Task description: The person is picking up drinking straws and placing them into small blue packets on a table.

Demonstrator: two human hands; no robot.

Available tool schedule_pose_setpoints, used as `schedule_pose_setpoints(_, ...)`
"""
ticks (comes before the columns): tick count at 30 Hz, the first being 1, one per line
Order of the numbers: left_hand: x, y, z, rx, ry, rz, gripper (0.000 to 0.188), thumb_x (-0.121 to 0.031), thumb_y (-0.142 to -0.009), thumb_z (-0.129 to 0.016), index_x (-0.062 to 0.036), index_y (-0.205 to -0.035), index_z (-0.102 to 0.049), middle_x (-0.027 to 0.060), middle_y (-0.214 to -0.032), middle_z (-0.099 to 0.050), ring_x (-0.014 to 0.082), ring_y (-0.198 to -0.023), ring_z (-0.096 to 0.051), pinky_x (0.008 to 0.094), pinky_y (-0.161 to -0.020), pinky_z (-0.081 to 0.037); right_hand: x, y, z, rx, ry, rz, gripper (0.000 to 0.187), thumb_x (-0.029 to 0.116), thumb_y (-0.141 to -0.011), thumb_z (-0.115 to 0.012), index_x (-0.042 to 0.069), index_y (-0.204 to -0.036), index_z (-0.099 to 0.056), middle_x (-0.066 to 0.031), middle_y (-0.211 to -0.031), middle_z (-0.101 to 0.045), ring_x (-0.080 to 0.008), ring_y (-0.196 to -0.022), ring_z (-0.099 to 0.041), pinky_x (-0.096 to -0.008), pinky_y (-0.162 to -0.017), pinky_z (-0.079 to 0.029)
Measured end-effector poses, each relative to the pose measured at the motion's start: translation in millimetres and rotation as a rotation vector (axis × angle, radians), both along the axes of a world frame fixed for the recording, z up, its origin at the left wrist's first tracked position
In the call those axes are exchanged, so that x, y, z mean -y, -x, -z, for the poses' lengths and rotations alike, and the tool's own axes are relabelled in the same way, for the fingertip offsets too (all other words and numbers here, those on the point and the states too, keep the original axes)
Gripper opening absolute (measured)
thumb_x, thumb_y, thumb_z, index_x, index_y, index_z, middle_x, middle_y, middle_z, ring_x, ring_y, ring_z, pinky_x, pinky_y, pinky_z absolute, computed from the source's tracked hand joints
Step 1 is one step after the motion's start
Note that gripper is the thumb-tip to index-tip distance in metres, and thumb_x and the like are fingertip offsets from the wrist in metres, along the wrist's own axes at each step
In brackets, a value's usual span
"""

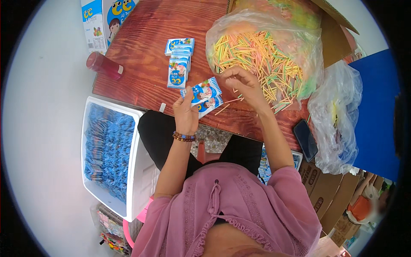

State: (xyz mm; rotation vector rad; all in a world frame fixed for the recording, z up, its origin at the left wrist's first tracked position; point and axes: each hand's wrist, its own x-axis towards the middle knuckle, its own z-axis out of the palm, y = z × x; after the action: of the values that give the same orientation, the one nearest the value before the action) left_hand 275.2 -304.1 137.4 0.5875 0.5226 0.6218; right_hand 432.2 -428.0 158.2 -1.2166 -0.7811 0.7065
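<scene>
My left hand (186,115), with a beaded bracelet at the wrist, grips small blue-and-white packets (206,91) over the table's near edge. At least two of them overlap, fanned out. To their right, my right hand (249,89) hovers at the near edge of a heap of thin pastel sticks (257,53), fingers curled together. Whatever lies between those fingertips is too small to make out. The yellow, pink and green sticks spill from a clear plastic bag (314,51). A few loose sticks lie below my right hand. Beyond my left hand, similar packets (177,73) overlap in a row.
The red-brown wooden table (145,55) carries a dark pink bottle (105,66) and a printed box (102,25). At left, a white foam bin (136,171) holds many blue packets. A black phone (305,139) and crumpled clear plastic (336,115) lie at right.
</scene>
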Motion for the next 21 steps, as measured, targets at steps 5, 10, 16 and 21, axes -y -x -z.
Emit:
schedule_pose_setpoints(5,3.1,-7.6,3.9,0.002,-0.013,0.077,0.024,-0.023,-0.094,-0.057,0.0000,-0.098,-0.062,0.0099,-0.099,-0.066,0.0174,-0.088,-0.064,0.0312,-0.078,-0.051,4.0,7.8,-1.5,0.447,-0.034,-0.068,0.021,0.007,-0.080,-0.067,0.005,-0.101,-0.063,-0.0070,-0.120,-0.054,-0.0201,-0.110,-0.051,-0.0318,-0.091,-0.040)
schedule_pose_setpoints(10,10.1,-9.7,2.6,-0.068,-0.054,0.054,0.022,-0.021,-0.094,-0.057,-0.0004,-0.091,-0.064,0.0078,-0.093,-0.067,0.0133,-0.081,-0.064,0.0305,-0.072,-0.053,5.4,-5.2,9.3,0.437,0.037,-0.204,0.017,0.011,-0.081,-0.066,0.004,-0.097,-0.068,-0.0080,-0.126,-0.054,-0.0200,-0.115,-0.049,-0.0328,-0.097,-0.038)
schedule_pose_setpoints(16,16.6,-6.8,8.4,-0.114,-0.066,-0.010,0.022,-0.023,-0.094,-0.059,-0.0037,-0.085,-0.065,0.0026,-0.082,-0.066,0.0100,-0.074,-0.062,0.0251,-0.063,-0.049,12.0,-95.4,7.1,0.248,0.393,0.286,0.016,0.014,-0.087,-0.062,0.003,-0.096,-0.069,-0.0059,-0.092,-0.068,-0.0135,-0.081,-0.062,-0.0271,-0.074,-0.048)
schedule_pose_setpoints(21,11.9,-6.0,18.6,-0.147,-0.071,-0.011,0.023,-0.023,-0.094,-0.059,-0.0037,-0.083,-0.065,0.0027,-0.081,-0.066,0.0095,-0.070,-0.061,0.0247,-0.060,-0.049,25.3,-160.6,28.2,0.644,0.510,0.678,0.021,0.017,-0.087,-0.060,0.003,-0.100,-0.068,-0.0099,-0.088,-0.068,-0.0163,-0.076,-0.063,-0.0280,-0.071,-0.048)
